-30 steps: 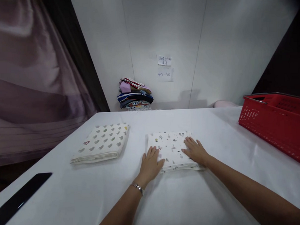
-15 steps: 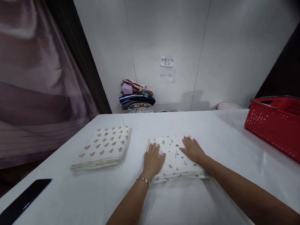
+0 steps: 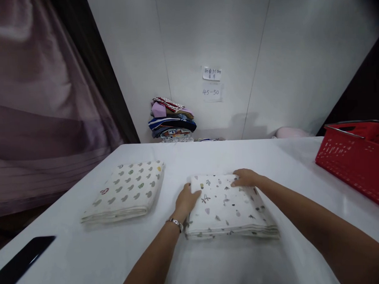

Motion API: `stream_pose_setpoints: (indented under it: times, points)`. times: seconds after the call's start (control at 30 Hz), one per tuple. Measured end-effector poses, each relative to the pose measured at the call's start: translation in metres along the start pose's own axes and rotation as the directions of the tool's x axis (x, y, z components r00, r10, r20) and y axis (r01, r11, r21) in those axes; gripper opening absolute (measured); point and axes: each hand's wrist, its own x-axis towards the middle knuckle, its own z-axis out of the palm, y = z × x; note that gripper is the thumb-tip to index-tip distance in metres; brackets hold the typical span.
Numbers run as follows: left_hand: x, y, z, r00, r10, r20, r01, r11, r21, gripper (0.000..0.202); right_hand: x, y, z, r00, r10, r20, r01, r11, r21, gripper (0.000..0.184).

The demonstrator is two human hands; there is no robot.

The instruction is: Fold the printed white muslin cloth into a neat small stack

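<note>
A folded white cloth (image 3: 224, 207) with small grey plant prints lies in front of me on the white table. My left hand (image 3: 187, 200) grips its left edge, thumb on top and the other fingers mostly hidden along the side. At the far edge, towards the right, my right hand (image 3: 245, 178) holds the cloth with its thumb on the upper face and its fingers curled over the back. To the left rests another folded cloth (image 3: 129, 187), white with grey mushroom-like prints, which neither hand touches.
The white table (image 3: 97, 253) reaches to the wall. A red basket (image 3: 358, 161) stands at the right edge. A black flat object (image 3: 24, 263) lies at the near left. Behind the table is a pile of folded fabrics (image 3: 172, 122); a pink curtain (image 3: 45, 101) hangs at left.
Both hands have gone from lying flat on the printed cloth to gripping its left and far edges. The cloth appears slightly nearer to me.
</note>
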Motion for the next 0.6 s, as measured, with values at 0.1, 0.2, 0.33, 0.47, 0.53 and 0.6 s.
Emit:
stream_pose_setpoints:
  times: [0.1, 0.2, 0.33, 0.47, 0.53, 0.6]
  points:
    - [0.021, 0.006, -0.012, 0.992, 0.071, -0.109, -0.069, 0.997, 0.025, 0.063, 0.018, -0.005, -0.011, 0.999, 0.004, -0.048, -0.005, 0.999, -0.035, 0.058]
    - [0.054, 0.009, -0.023, 0.986, 0.072, -0.153, -0.071, 0.997, 0.011, 0.066, 0.04, -0.008, -0.014, 0.976, 0.013, -0.215, -0.035, 0.994, -0.1, 0.055]
    - [0.085, -0.001, -0.025, 0.996, -0.026, -0.086, 0.015, 0.993, -0.12, 0.072, 0.058, -0.01, 0.002, 0.951, 0.049, -0.305, -0.099, 0.984, -0.15, 0.046]
    - [0.075, -0.016, -0.021, 0.995, -0.012, -0.1, -0.008, 0.98, -0.197, 0.061, 0.046, -0.012, 0.024, 0.919, 0.035, -0.392, -0.099, 0.985, -0.143, 0.044]
    - [0.057, -0.023, -0.02, 0.992, 0.019, -0.121, -0.049, 0.969, -0.244, 0.05, 0.029, -0.017, 0.033, 0.895, -0.023, -0.445, -0.025, 0.994, -0.102, 0.042]
    - [0.036, -0.03, -0.02, 0.988, 0.045, -0.151, -0.086, 0.957, -0.278, 0.04, 0.006, -0.026, 0.042, 0.864, -0.132, -0.485, 0.15, 0.989, -0.002, 0.034]
